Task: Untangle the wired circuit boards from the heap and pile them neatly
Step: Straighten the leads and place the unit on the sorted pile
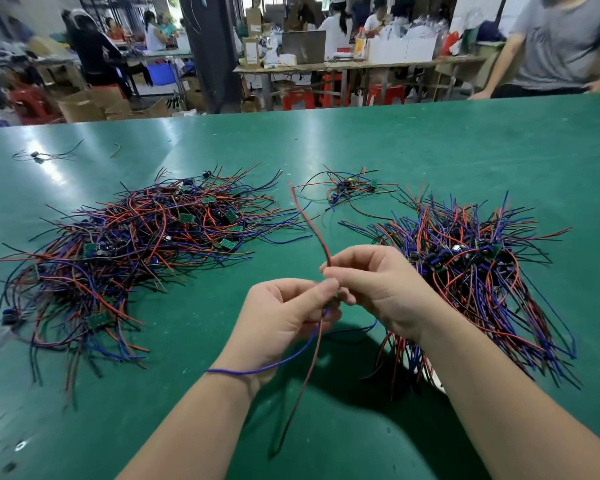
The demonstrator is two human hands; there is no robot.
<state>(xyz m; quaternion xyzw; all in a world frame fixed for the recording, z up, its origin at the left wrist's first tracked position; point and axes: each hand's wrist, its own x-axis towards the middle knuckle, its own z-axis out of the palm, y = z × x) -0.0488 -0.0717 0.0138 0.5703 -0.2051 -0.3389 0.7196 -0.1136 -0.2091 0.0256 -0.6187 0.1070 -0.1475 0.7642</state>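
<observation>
Left hand (281,317), right hand (378,289): fingers of both pinched red and blue wires (311,225) over green counter (430,140), between tangled heap (136,237) and aligned pile (465,258).

Green table (465,143) with tangled heap (136,244) of wired boards left, tidier pile (471,265) right, small cluster (347,190) farther back.

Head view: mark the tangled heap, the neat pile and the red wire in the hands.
tangled heap (146,237): head view, middle of the wire mass.
neat pile (465,256): head view, boards clustered at its centre.
red wire (311,225): head view, its free upper stretch.
</observation>
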